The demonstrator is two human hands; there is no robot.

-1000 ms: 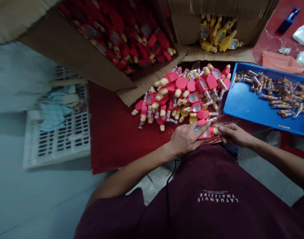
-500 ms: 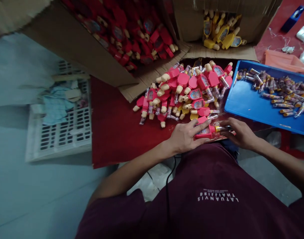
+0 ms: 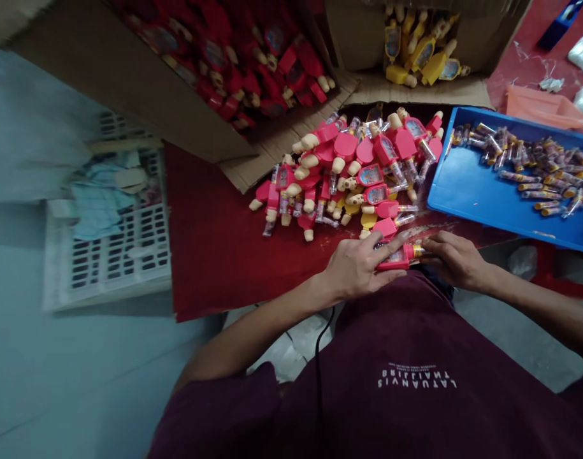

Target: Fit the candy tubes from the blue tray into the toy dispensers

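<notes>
Both hands sit close together at the near edge of a red cloth-covered table (image 3: 215,255). The left hand (image 3: 355,264) lies clamped over a pink plastic figure-shaped holder (image 3: 394,258), while the right hand (image 3: 456,260) pinches its gold-banded neck. At twelve o'clock, just beyond them, is a heaped pile of pink plastic figures (image 3: 348,172) with clear vials. At eleven o'clock, a brown cardboard box (image 3: 129,83) holds red figures; at one o'clock, another brown cardboard box (image 3: 353,38) holds yellow figures (image 3: 422,64). A bright blue plastic tray (image 3: 463,185) at two o'clock carries loose gold-capped glass vials (image 3: 534,178). Further out at two o'clock is a salmon-pink plastic tray (image 3: 542,108). A white slatted plastic crate (image 3: 104,274) with pale blue cloth (image 3: 97,207) sits at nine o'clock. The maroon T-shirt (image 3: 367,344) in front shows upside-down white lettering (image 3: 418,376), roughly "LATUANVIS THAILAND".
</notes>
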